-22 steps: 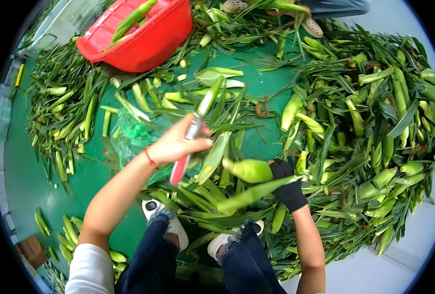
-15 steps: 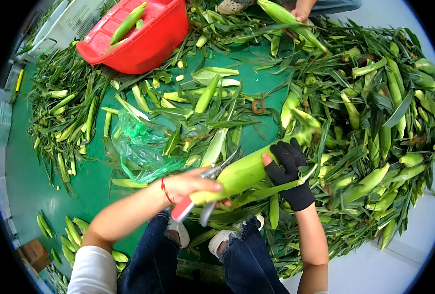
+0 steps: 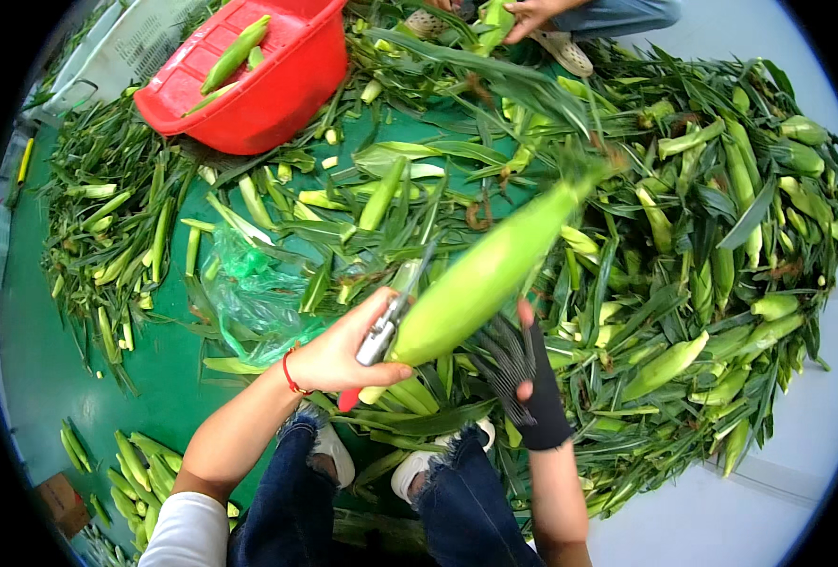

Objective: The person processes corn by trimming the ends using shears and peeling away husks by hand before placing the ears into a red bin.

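Observation:
My left hand [image 3: 345, 348], bare with a red string at the wrist, is closed around pruning shears [image 3: 378, 335] with a red handle. The same hand grips the stem end of a large green ear of corn [image 3: 485, 279] in its husk. That ear slants up to the right, its silk end blurred. Below and right of it is my right hand [image 3: 523, 383] in a black glove with bare fingertips; its fingers are stretched and apart. Whether it touches the husk I cannot tell. Stripped husk leaves [image 3: 405, 392] lie under the ear.
A big pile of unhusked corn [image 3: 721, 255] spreads along the right. Far left stands a red basin [image 3: 277, 113] with a few ears, beside leaf heaps [image 3: 107, 236]. Trimmed ears [image 3: 140, 482] lie near left, a green plastic bag [image 3: 258, 293] mid-floor. Another person's hand [image 3: 528, 17] holds corn at the top.
My right hand has come off the upper part of the ear and dropped below it, opening. The ear has tilted up more steeply. At the top, the other person's hands have shifted left with their corn.

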A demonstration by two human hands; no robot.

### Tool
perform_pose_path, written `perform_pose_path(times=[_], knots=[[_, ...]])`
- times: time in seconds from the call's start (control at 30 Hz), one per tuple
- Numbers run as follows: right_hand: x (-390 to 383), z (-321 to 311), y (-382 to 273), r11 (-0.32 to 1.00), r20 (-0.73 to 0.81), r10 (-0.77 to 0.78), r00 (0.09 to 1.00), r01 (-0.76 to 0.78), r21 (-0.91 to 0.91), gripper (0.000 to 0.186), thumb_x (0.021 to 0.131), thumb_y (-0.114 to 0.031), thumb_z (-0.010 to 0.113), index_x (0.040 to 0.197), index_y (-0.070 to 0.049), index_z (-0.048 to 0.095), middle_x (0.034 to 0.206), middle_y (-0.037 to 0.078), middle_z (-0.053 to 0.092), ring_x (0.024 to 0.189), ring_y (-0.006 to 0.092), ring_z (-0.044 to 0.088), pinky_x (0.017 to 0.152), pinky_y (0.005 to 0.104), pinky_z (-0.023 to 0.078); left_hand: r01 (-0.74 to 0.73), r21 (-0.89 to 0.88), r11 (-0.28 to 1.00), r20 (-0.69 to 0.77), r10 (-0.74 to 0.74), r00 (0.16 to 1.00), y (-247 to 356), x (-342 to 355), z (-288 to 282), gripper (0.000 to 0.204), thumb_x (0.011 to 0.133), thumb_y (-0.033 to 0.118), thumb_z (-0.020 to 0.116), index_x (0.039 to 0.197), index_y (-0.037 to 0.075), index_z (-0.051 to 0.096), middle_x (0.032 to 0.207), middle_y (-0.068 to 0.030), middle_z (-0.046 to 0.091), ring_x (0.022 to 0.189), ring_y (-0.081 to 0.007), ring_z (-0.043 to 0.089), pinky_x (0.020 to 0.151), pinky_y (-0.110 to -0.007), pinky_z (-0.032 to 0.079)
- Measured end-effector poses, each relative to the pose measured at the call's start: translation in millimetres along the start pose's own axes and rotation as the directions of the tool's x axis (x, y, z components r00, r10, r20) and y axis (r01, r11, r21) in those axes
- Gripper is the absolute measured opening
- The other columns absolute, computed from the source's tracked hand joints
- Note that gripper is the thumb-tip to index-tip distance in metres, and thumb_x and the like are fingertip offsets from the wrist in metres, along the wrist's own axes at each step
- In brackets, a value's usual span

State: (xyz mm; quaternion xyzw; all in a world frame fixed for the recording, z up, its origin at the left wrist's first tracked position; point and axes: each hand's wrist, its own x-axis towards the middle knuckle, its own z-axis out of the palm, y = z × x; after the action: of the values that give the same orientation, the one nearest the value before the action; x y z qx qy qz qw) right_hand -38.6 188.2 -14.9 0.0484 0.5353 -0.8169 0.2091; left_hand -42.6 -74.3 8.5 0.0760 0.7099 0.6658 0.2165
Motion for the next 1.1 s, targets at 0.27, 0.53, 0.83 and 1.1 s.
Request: perform_pose_path(times=[0.27,0.53,0.83,1.1], knots=[[49,27,20,0.935,-0.678,-0.145,0.721,0.324,0.145,0.040,0.087,-0.029,0.061,0.117,-0.007,0.046,0.106,0.009,0.052,0.097,0.0211,0.052,0.088,0.0368,0.042,0.332,-0.615,0.716,-0.115,-0.497,0.860,-44,-29,57,0.058,0.074,0.002,0.057,0.128,0.004,0.036,0.098,-0.0051,0.052,0.091,-0.0179,0.052,0.083,-0.033,0.042],[37,15,29,0.946,-0.623,-0.188,0.759,0.310,0.092,0.039,0.086,-0.033,0.058,0.112,-0.005,0.048,0.104,0.010,0.053,0.099,0.0230,0.052,0.090,0.0383,0.041,0.288,-0.659,0.695,-0.012,-0.393,0.920,-50,-2,85,0.051,0.079,0.002,0.052,0.128,0.004,0.037,0.102,-0.0062,0.054,0.091,-0.0186,0.057,0.079,-0.029,0.045],[34,-15,33,0.879,-0.649,0.027,0.760,0.291,0.378,0.042,0.084,-0.037,0.061,0.110,-0.006,0.050,0.107,0.009,0.054,0.100,0.0254,0.051,0.093,0.0406,0.040,0.460,-0.535,0.709,0.299,-0.350,0.887,-66,-57,68,0.044,0.078,0.008,0.062,0.116,0.003,0.041,0.092,-0.0061,0.056,0.084,-0.0180,0.058,0.073,-0.031,0.048],[19,0,27,0.879,-0.378,0.090,0.921,0.105,0.465,0.054,0.082,-0.039,0.064,0.123,-0.008,0.045,0.109,0.009,0.054,0.099,0.0245,0.054,0.089,0.0406,0.044,0.185,0.185,0.965,-0.016,-0.186,0.982,-21,2,53,0.063,0.070,0.028,0.078,0.112,0.000,0.041,0.090,-0.0179,0.053,0.079,-0.0319,0.057,0.073,-0.038,0.047]])
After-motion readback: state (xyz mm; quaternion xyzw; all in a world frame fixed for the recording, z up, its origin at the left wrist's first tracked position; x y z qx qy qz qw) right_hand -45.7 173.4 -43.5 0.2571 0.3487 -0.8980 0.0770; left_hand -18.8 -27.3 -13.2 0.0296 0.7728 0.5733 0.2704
